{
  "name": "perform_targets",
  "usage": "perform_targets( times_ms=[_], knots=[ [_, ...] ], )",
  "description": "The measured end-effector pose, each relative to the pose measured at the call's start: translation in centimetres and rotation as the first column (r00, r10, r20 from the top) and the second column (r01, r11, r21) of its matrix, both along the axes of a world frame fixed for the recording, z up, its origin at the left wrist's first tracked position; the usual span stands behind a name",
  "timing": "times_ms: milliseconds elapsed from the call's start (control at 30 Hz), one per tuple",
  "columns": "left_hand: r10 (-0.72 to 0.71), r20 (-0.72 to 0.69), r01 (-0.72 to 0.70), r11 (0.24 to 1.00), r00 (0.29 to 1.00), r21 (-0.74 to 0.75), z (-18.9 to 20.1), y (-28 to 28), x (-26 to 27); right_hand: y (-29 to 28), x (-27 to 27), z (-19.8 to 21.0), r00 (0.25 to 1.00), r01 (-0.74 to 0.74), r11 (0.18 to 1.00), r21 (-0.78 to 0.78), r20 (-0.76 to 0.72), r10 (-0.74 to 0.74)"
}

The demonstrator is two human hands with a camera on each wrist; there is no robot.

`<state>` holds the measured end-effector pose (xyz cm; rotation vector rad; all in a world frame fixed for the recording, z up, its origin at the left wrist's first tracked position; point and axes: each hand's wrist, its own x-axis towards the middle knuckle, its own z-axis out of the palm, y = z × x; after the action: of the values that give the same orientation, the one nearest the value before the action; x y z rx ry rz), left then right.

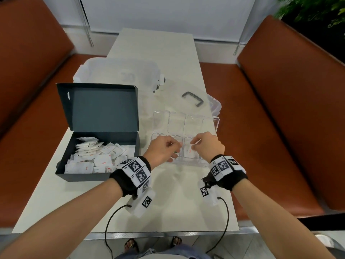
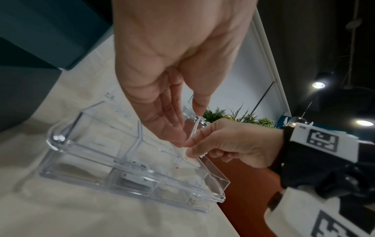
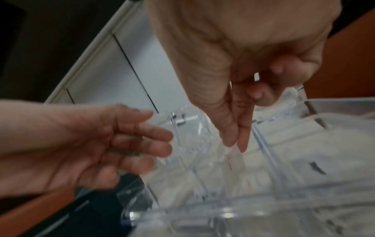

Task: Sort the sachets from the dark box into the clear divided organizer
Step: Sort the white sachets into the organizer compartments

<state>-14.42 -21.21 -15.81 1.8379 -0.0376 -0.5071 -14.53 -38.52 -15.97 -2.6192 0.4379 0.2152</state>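
- Right hand (image 1: pixel 209 144) above the near row of the clear divided organizer (image 1: pixel 214 126); thumb and forefinger pinch the top edge of a white sachet (image 3: pixel 236 158) with red print, its lower end hanging down into a near compartment.
- Left hand (image 1: pixel 162 151) just beside it over the neighbouring compartment, fingers loosely extended, holding nothing that shows.
- One white sachet with red print (image 1: pixel 189 152) lies flat in a near compartment; far row looks bare.
- Dark box (image 1: pixel 97 172) to the left, lid raised, full of loose white sachets (image 1: pixel 93 156), some marked red.
- Pale table (image 1: pixel 156 53) bears everything; the organizer reaches to its right edge.
- Behind: clear lid with grey handle (image 1: pixel 192 99), then a frosted plastic tub (image 1: pixel 119 71).
- Orange-brown bench seats (image 1: pixel 291 90) on both sides; green plant (image 1: pixel 313 10) in the far right corner.
- Right wrist view blurred; which exact compartment takes the held sachet cannot be told.
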Motion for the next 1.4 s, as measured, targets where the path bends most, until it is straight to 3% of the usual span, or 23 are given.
perform_targets(
  times_ms=[200, 333, 400, 600, 733, 933, 1133, 1267, 1400],
  knots=[
    [-0.030, -0.007, 0.030, 0.999, 1.000, 0.011, 0.1, 0.2, -0.3, 1.3, 0.8, -2.0, 0.997, -0.062, 0.966, -0.249, 0.032, 0.072],
    [-0.044, 0.004, 0.044, 0.999, 0.999, 0.019, 0.1, 0.5, -0.2, 1.2, 0.9, -2.8, 0.950, -0.301, 0.809, -0.504, -0.086, 0.300],
    [-0.049, 0.015, 0.048, 0.999, 0.999, 0.022, 0.0, 0.8, -0.2, 1.0, 0.9, -3.0, 0.925, -0.368, 0.749, -0.551, -0.136, 0.354],
    [-0.057, 0.019, 0.056, 0.998, 0.998, 0.042, -0.3, 1.2, -0.2, 0.9, 1.5, -2.0, 0.896, -0.443, 0.755, -0.483, -0.256, 0.363],
    [-0.057, 0.019, 0.056, 0.998, 0.998, 0.038, -0.3, 1.3, -0.1, 1.0, 2.0, -1.2, 0.896, -0.442, 0.776, -0.450, -0.257, 0.362],
    [-0.073, 0.034, 0.071, 0.996, 0.997, 0.062, -0.2, 1.5, -0.1, 0.8, 1.9, -1.6, 0.855, -0.517, 0.735, -0.439, -0.308, 0.417],
    [-0.276, 0.154, 0.222, 0.930, 0.949, 0.294, -1.2, 2.3, -0.6, 0.8, 2.3, -1.5, 0.863, -0.499, 0.761, -0.415, -0.319, 0.392],
    [-0.269, 0.289, 0.124, 0.891, 0.919, 0.437, -1.5, 2.7, -0.8, 0.6, 2.0, -1.8, 0.866, -0.498, 0.756, -0.424, -0.294, 0.405],
    [-0.395, 0.403, 0.024, 0.738, 0.826, 0.675, -1.4, 3.2, -0.6, 0.4, 2.1, -1.6, 0.876, -0.482, 0.760, -0.436, -0.255, 0.409]
  ],
)
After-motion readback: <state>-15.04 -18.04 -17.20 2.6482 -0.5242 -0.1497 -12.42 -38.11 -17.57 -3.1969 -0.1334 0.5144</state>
